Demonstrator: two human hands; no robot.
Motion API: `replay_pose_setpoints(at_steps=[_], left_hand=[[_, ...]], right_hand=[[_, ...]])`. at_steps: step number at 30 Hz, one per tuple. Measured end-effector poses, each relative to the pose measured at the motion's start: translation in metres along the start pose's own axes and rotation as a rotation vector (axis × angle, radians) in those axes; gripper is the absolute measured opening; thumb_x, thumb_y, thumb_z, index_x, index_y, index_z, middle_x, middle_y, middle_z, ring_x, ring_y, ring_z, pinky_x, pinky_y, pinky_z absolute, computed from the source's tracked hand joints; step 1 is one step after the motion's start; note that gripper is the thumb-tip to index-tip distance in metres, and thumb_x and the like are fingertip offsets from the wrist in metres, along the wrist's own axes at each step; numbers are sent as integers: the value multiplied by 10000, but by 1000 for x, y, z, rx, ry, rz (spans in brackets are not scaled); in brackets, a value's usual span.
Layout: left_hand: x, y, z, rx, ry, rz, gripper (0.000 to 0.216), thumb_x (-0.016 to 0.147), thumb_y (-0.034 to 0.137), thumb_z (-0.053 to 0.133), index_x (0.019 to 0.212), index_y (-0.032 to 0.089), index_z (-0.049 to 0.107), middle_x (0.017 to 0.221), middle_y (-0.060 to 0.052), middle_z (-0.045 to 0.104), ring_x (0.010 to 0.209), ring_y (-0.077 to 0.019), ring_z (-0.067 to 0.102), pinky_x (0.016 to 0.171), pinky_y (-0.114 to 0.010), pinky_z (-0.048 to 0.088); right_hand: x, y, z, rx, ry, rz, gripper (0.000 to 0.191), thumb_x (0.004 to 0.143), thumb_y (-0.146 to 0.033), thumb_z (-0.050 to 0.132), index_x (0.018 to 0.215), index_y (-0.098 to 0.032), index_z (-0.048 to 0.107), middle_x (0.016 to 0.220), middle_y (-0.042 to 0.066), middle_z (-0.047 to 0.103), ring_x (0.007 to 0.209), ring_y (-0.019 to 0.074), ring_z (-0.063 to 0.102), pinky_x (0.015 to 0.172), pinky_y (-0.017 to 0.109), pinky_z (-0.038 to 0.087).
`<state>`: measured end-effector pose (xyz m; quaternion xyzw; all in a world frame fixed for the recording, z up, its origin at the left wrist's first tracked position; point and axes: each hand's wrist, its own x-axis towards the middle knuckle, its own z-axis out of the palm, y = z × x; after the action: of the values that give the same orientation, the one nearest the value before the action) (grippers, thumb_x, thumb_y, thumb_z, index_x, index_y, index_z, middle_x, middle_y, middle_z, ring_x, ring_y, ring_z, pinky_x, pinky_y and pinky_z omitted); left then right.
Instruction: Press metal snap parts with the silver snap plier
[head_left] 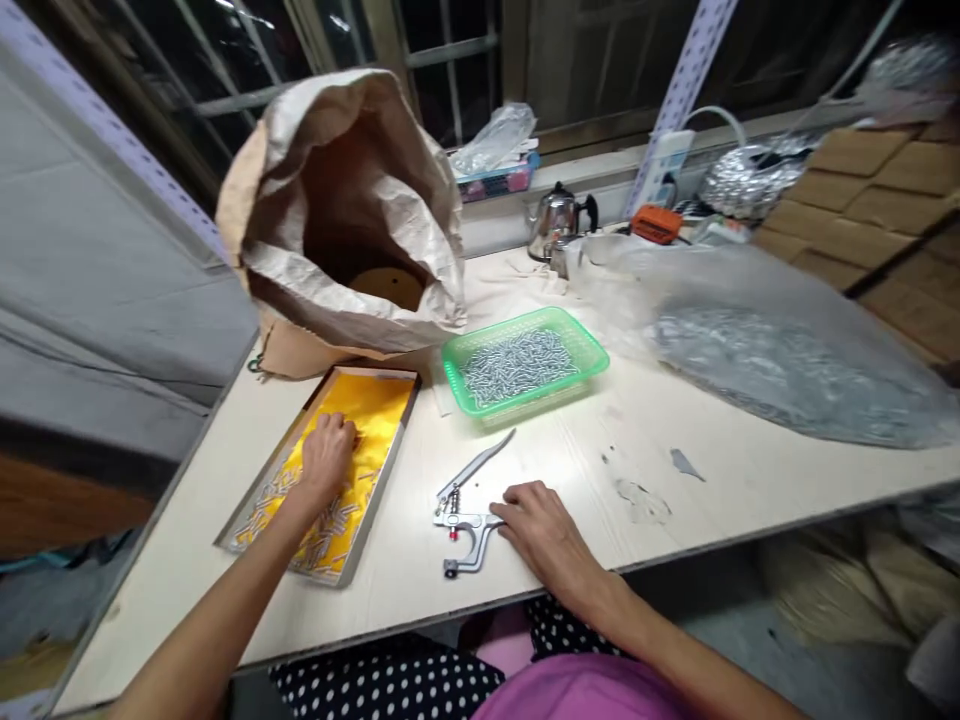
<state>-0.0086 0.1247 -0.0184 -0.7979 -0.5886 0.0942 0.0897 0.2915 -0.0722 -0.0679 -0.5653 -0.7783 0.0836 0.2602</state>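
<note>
A pair of snap-fastener pliers (466, 522) lies on the table, its long grey lever spread away from its body. My right hand (541, 530) rests on the table at the right, with thumb and fingers closed on the end of the pliers' lower handle. Over a shallow box (383, 478) lined with yellow cloth (373, 397), my left hand (328, 455) reaches down with curled fingers. Its fingertips are partly hidden, so what they pinch cannot be made out. Many small, thin, whitish pieces (321, 545) are strewn on the cloth around and below that wrist.
Behind the pliers stands a green plastic basket (525, 395) filled with small silvery pieces. A large open paper sack (281, 300) leans at the back left. To the right lies a clear plastic bag (787, 380) of metallic pieces. A metal kettle (555, 222) stands behind.
</note>
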Motion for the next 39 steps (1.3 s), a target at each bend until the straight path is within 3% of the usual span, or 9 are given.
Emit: replay_pose_setpoints(at_steps=[5, 10, 14, 18, 21, 24, 26, 31, 39], left_hand=[[-1, -2, -3, 37, -33, 15, 289, 883, 178, 405, 863, 107, 685, 947, -198, 636, 1010, -346, 541, 705, -375, 441], [-8, -6, -4, -10, -95, -16, 266, 882, 168, 427, 877, 105, 686, 959, -167, 649, 961, -286, 573, 736, -333, 432], [-9, -3, -16, -152, -13, -101, 228, 873, 198, 495, 800, 117, 695, 913, -134, 679, 904, -248, 603, 745, -314, 427], [-39, 38, -47, -467, 104, -84, 204, 882, 278, 561, 837, 145, 710, 860, -73, 711, 780, -191, 637, 708, -285, 433], [-82, 84, -60, -526, -89, 69, 181, 889, 285, 582, 828, 170, 707, 816, -48, 714, 754, -178, 643, 690, -274, 436], [-117, 116, -52, -389, -239, 93, 168, 905, 237, 565, 846, 143, 691, 857, -86, 701, 801, -210, 643, 690, -293, 450], [-131, 124, -39, -337, -260, 100, 173, 924, 208, 536, 872, 127, 680, 895, -101, 685, 869, -227, 634, 736, -308, 465], [-143, 118, -18, -349, -199, 148, 195, 959, 191, 475, 963, 142, 664, 952, -89, 644, 937, -222, 596, 817, -321, 481], [-147, 121, -31, -239, -299, 214, 262, 924, 43, 394, 1005, 129, 628, 1025, -108, 609, 998, -234, 548, 859, -340, 473]], right_hand=[[0, 3, 5, -34, 38, -2, 191, 867, -186, 659, 1051, -232, 677, 1007, 67, 643, 942, 217, 516, 777, 341, 435], [-4, 7, 8, -15, 37, -27, 196, 892, -197, 624, 1080, -220, 675, 1057, 80, 639, 967, 232, 488, 794, 349, 411], [-4, 7, 8, -16, 12, -29, 199, 902, -215, 613, 1090, -227, 677, 1062, 82, 635, 966, 237, 484, 783, 350, 401], [-3, 6, 6, -23, 8, -22, 189, 913, -226, 598, 1082, -231, 683, 1045, 79, 638, 958, 235, 483, 779, 348, 397], [-2, 6, 6, -26, 3, -12, 178, 917, -250, 595, 1068, -236, 689, 1049, 75, 640, 961, 236, 484, 781, 351, 394], [-1, 6, 6, -35, -7, -6, 184, 913, -260, 603, 1074, -242, 688, 1071, 68, 640, 975, 241, 484, 783, 356, 392], [-1, 7, 6, -42, -13, -5, 189, 913, -261, 603, 1081, -244, 686, 1084, 66, 640, 980, 244, 482, 787, 359, 391], [-1, 7, 7, -54, -27, -6, 186, 926, -276, 582, 1080, -252, 686, 1090, 65, 641, 980, 249, 480, 783, 361, 390], [-1, 7, 8, -66, 2, -23, 180, 909, -253, 606, 1065, -231, 693, 1071, 80, 641, 953, 248, 467, 776, 363, 395]])
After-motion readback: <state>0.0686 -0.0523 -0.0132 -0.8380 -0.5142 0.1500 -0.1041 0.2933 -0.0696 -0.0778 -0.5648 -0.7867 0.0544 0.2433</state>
